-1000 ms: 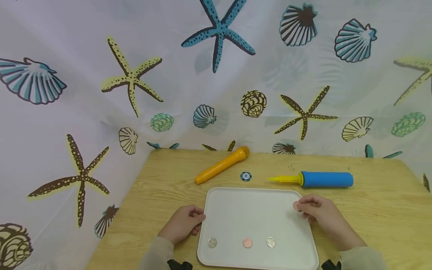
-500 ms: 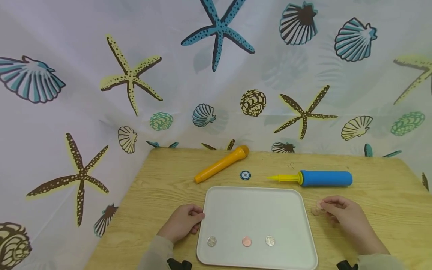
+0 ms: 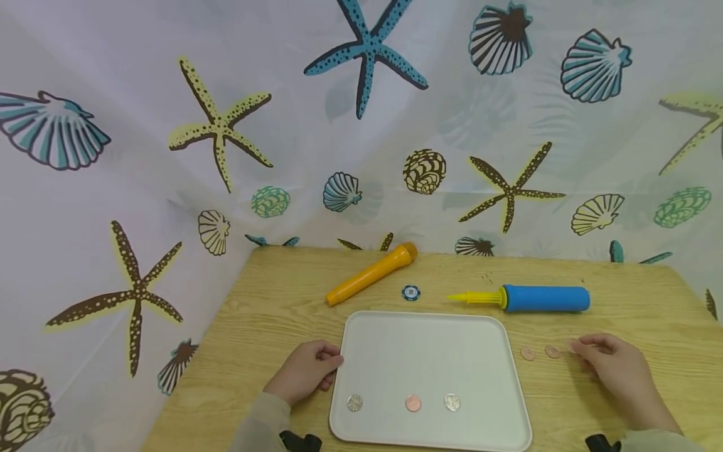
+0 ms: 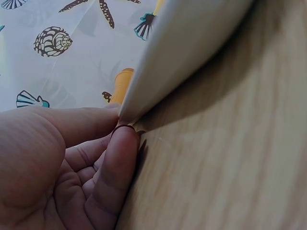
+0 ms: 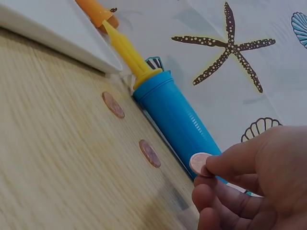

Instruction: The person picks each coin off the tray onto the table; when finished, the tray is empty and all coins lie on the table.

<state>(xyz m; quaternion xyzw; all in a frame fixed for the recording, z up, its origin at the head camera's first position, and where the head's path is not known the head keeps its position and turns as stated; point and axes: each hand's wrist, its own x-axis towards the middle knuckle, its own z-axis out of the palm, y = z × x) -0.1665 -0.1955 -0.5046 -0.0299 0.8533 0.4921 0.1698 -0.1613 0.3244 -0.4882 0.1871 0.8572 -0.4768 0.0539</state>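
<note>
A white tray [image 3: 429,376] lies on the table, its left rim pinched between thumb and finger of my left hand [image 3: 305,373]. Close up in the left wrist view, the fingertips of the left hand [image 4: 91,163] meet at the edge of the tray [image 4: 182,52]. My right hand [image 3: 615,370] is over the table right of the tray, pinching a copper coin [image 5: 200,164] by its edge. Two more copper coins, one nearer the tray [image 3: 528,353] and one beside the fingers [image 3: 552,351], lie flat on the wood. Along the tray's front are a silver coin [image 3: 354,402], a copper coin [image 3: 413,403] and another silver coin [image 3: 452,402].
Behind the tray lie an orange toy microphone [image 3: 373,274], a blue and white poker chip [image 3: 411,292] and a blue hand pump [image 3: 545,299] with a yellow nozzle. A curtain [image 3: 294,138] printed with shells and starfish hangs at the table's back and left.
My right hand has moved right with a copper coin, from the tray's back right corner to beyond its edge. Two copper coins now show on the wood there. The left hand has stayed put.
</note>
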